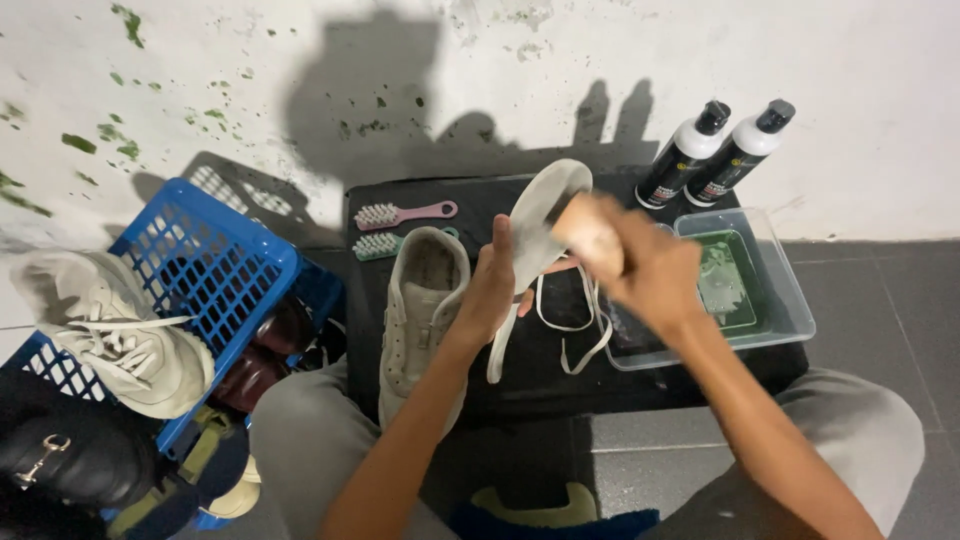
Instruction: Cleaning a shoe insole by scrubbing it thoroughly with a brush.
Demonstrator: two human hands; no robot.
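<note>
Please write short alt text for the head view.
The left hand holds up a white insole while the right hand rubs it with a brush, above a black mat bearing a white sneaker.

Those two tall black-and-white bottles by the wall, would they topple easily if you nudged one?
Probably yes. The bottles are tall and slim and stand on the dark mat's far corner, so a nudge near the caps would likely tip one. They stand side by side, so one might knock the other. Their smooth sides may be slippery for wet hands, with the water tub close by.
</note>
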